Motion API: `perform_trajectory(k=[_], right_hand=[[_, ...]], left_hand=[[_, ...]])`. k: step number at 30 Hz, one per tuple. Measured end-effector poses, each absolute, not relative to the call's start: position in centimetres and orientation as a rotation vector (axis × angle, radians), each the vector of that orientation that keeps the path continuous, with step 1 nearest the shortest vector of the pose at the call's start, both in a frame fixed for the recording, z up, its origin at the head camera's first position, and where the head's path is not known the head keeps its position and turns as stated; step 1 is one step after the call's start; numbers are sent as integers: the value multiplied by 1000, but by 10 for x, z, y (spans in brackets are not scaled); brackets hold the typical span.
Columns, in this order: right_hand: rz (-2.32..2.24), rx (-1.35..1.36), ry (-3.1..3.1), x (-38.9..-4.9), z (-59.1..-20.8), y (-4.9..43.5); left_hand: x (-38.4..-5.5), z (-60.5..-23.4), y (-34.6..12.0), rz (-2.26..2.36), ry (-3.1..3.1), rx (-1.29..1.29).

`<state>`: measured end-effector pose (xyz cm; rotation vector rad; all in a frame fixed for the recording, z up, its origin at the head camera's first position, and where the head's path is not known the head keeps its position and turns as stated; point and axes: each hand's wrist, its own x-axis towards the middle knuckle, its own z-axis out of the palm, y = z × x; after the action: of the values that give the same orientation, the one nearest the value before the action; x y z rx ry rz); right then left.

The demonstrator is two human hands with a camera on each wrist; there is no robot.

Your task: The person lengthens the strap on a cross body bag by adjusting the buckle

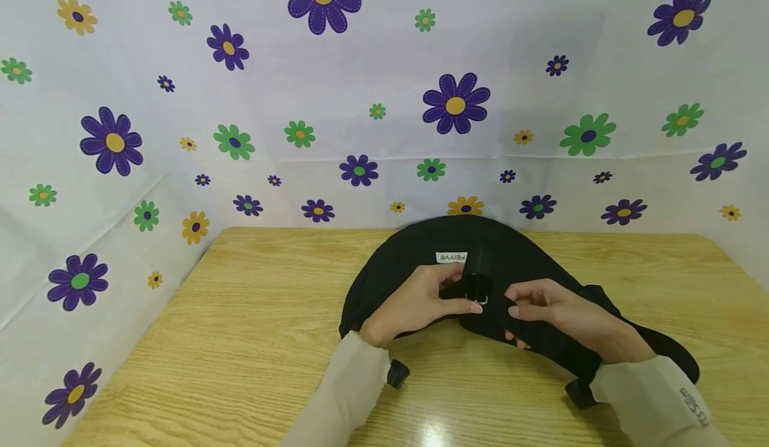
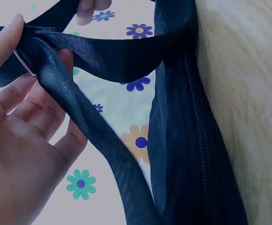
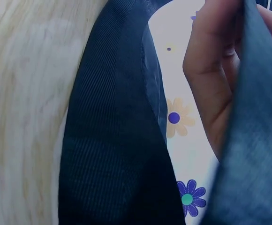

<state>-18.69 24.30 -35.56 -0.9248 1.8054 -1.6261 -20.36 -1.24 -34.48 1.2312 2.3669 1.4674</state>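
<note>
The left hand (image 1: pixel 420 298) holds a thin silver metal buckle (image 1: pixel 482 301) – just left of the wide black fabric strap (image 1: pixel 554 345), slanting near-right, which the right hand (image 1: pixel 561 310) pinches.

From here the tabletop (image 1: pixel 258 327) looks like glossy wood; toward its far edge, the bag (image 1: pixel 402 263) seems matt cloth, its buckle (image 2: pixel 24 64) shiny metal.

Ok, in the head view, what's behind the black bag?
The white flowered cloth rises behind the black bag. The bag hides part of the wooden table and its back edge; anything there can't be seen.
</note>
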Motion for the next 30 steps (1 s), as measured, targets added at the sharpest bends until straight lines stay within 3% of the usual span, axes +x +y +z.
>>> perform_trajectory(k=[20,30], right_hand=[[-1719,-903,1769,-183,-349,234],[-1627,-735,1988,-181,-346,236]], left_hand=[[-195,-356,7,1401,2272,1291],[-198,-349,-2,1468,2273,1249]])
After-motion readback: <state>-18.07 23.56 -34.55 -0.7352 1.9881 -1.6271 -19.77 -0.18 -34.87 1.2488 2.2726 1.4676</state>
